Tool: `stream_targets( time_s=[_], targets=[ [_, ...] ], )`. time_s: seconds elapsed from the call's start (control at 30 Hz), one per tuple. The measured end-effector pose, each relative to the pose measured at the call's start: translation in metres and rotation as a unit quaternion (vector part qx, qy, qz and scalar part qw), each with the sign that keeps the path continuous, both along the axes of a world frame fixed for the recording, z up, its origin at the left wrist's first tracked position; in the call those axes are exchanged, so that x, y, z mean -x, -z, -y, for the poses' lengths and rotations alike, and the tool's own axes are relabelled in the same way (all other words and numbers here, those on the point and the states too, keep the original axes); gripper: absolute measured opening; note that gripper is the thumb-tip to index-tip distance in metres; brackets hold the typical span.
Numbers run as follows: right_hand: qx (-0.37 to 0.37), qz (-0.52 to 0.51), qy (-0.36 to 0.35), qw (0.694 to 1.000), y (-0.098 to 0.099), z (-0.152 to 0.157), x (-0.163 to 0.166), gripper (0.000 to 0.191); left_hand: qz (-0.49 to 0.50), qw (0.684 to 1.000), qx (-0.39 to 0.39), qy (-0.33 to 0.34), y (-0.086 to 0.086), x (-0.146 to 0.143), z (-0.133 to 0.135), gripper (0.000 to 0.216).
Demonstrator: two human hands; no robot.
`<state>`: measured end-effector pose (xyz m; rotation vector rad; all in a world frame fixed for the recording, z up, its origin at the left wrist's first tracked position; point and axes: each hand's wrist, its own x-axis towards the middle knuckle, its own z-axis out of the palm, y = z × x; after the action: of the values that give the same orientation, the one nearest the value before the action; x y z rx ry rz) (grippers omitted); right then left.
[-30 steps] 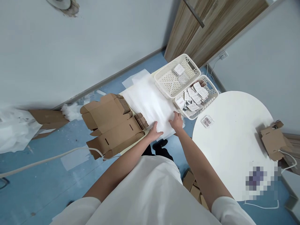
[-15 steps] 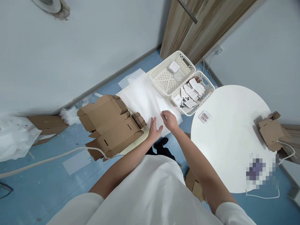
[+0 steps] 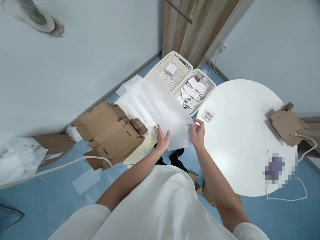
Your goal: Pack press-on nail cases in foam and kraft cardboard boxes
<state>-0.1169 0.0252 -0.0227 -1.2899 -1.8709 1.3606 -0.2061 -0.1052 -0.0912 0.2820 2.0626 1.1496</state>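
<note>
A thin, translucent white sheet (image 3: 162,106) rises off the stack of similar sheets in front of me. My right hand (image 3: 198,133) pinches its right edge, close to the round table. The sheet partly covers the front of the left basket. My left hand (image 3: 162,139) has its fingers spread at the sheet's near edge; whether it touches the sheet is hard to tell. Left of that hand lie flattened brown cardboard boxes (image 3: 110,133), and beside them a small bundle of folded cardboard (image 3: 138,126).
Two white plastic baskets stand behind: one (image 3: 156,66) with a clear labelled box, one (image 3: 211,86) with several labelled packs. The round white table (image 3: 240,140) holds a small clear box (image 3: 208,115) and a cardboard box (image 3: 287,125). A white cable (image 3: 65,165) crosses at left.
My right hand has moved right, drawing the sheet's edge up and across toward the round table. My left hand stays near the sheet with its fingers spread. The view has shifted slightly.
</note>
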Motion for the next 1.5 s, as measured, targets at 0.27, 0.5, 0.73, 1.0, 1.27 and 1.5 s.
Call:
stream_targets(
  time_s=[0.27, 0.5, 0.73, 1.0, 1.27, 1.5],
  targets=[
    [0.077, -0.058, 0.232, 0.968, 0.023, -0.013, -0.135, 0.035, 0.107, 0.991, -0.036, 0.079, -0.011, -0.066, -0.032, 0.072],
    [0.114, -0.082, 0.326, 0.935, 0.044, -0.009, -0.275, 0.033, -0.044, 0.956, -0.003, 0.29, -0.014, -0.153, -0.107, 0.04],
    [0.026, 0.09, 0.329, 0.94, 0.066, 0.01, -0.359, 0.038, -0.168, 0.884, -0.039, 0.435, -0.012, -0.218, -0.157, 0.045],
    [-0.11, 0.261, 0.037, 0.958, 0.064, 0.007, -0.347, 0.044, -0.275, 0.83, 0.009, 0.486, -0.009, -0.216, -0.165, 0.055],
    [-0.095, 0.334, -0.001, 0.938, 0.071, 0.002, -0.348, 0.05, -0.352, 0.739, 0.012, 0.574, -0.015, -0.217, -0.131, 0.054],
    [-0.087, 0.351, 0.031, 0.932, 0.073, 0.003, -0.356, 0.047, -0.441, 0.648, 0.07, 0.617, -0.007, -0.221, -0.125, 0.057]
  ],
)
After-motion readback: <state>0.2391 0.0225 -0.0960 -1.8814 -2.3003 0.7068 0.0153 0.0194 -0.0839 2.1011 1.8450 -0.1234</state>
